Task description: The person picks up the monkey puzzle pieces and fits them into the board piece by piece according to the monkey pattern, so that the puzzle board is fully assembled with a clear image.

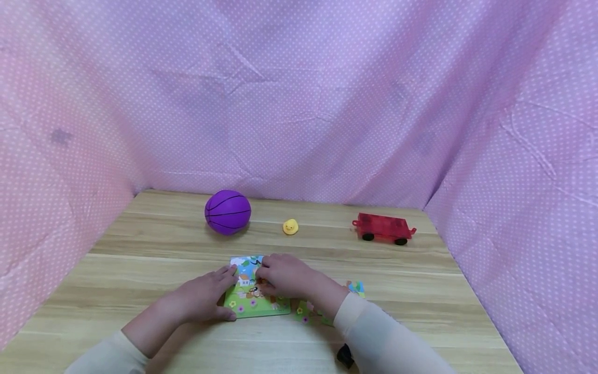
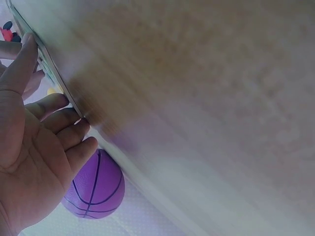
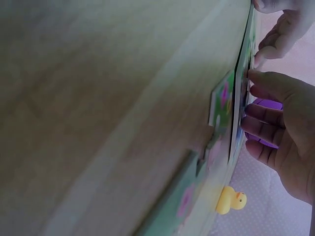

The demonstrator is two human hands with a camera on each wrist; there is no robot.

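Observation:
A jigsaw puzzle board [image 1: 245, 310] with a picture of a house and flowers lies flat on the table. My left hand [image 1: 205, 293] rests at its left side, fingertips on the upper left edge and thumb by the lower left corner. My right hand [image 1: 285, 275] lies over the right half of the board, covering part of the picture. In the right wrist view its fingertips [image 3: 250, 125] touch the board's face, the fingers only slightly bent. Loose puzzle pieces [image 1: 306, 311] lie just right of the board, partly hidden under my right forearm.
Behind the board stand a purple ball [image 1: 228, 212], a small yellow rubber duck [image 1: 290, 227] and, at the back right, a red toy wagon [image 1: 384, 227]. Pink dotted cloth [image 1: 299, 104] hangs around the wooden table [image 1: 420, 291]. A small black object [image 1: 345, 356] shows beside my right sleeve.

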